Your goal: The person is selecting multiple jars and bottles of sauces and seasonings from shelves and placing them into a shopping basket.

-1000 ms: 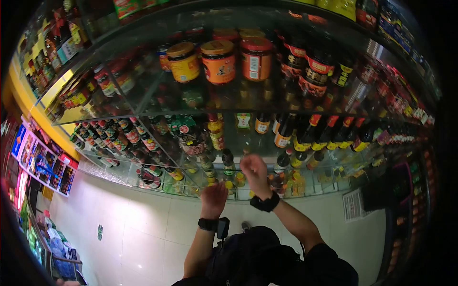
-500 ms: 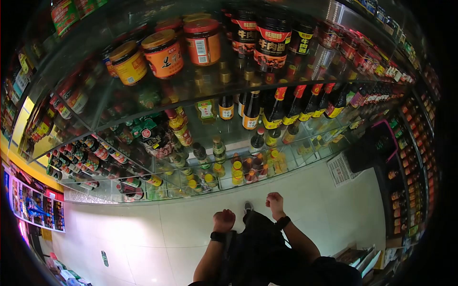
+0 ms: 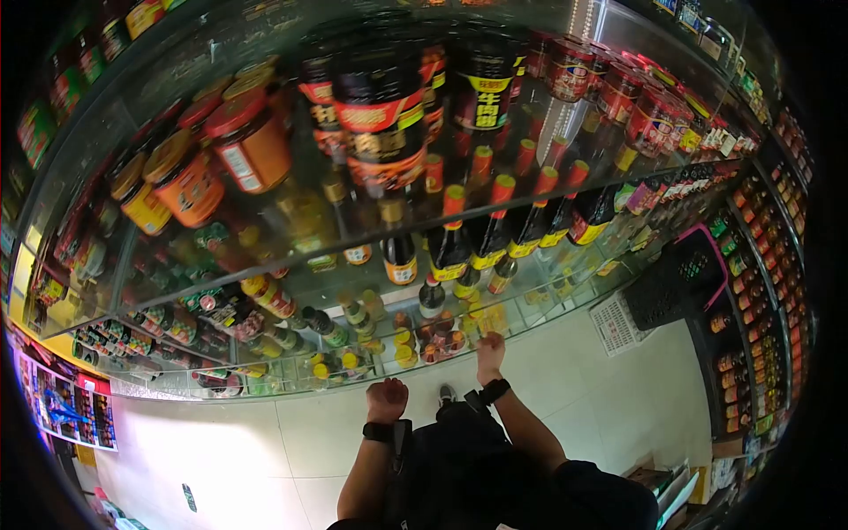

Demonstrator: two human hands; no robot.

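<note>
Bottles with yellow caps [image 3: 351, 361] on low glass shelf [image 3: 541, 311], about 10 o'clock of left hand [image 3: 387, 400], near it, no contact seen. Left fingers curled in together, nothing seen in them. Right hand [image 3: 491, 351] up by shelf edge; small brownish bottles [image 3: 455, 343] at its 9 o'clock, touching or not: can't tell. Right fingers too small to say apart or together; no item seen there.

Handling, my guess: bottles filled, so some weight; stiff, smooth, slippery if oily; glass or plastic unclear, treat as fragile. Best hold: round the body below the cap, lift straight, neighbours close.

Dark sauce bottles [image 3: 450, 240] with red-gold caps higher up, roughly 12 o'clock of both hands; beef-sauce jar [image 3: 484, 93] above those. Black basket [image 3: 658, 291], pink edge, 2 o'clock of right hand; white crate [image 3: 609, 325] just beside it.
</note>
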